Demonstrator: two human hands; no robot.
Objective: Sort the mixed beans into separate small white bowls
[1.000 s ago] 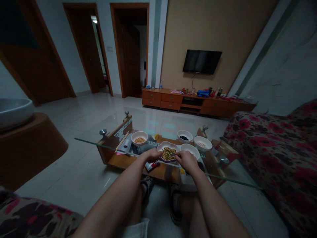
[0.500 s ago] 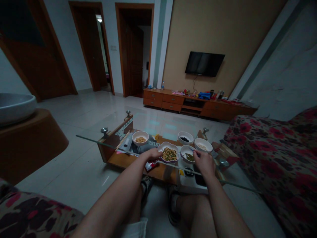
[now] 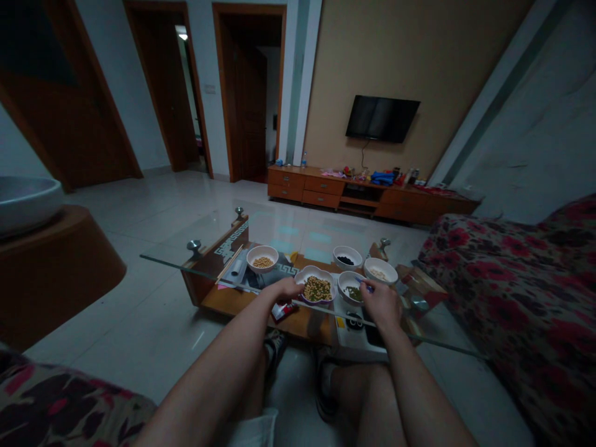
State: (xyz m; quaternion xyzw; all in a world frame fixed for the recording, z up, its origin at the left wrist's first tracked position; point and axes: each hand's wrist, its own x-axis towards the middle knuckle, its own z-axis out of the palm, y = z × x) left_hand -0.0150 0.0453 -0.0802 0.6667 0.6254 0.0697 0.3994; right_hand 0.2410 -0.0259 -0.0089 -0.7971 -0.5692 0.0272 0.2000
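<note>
A flower-shaped bowl of mixed beans sits on the glass table. The left hand rests against its left rim. Just right of it, the right hand holds a small blue-tipped tool over a white bowl of green beans. Beyond stand three more white bowls.

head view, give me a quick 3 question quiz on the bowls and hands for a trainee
1. True or false: the left hand rests at the bowl of mixed beans.
2. The right hand is nearest which bowl? A) yellow beans B) black beans C) green beans
3. Fill in: the bowls stand on a ____ tabletop.

Key: 1 true; 2 C; 3 glass.
</note>
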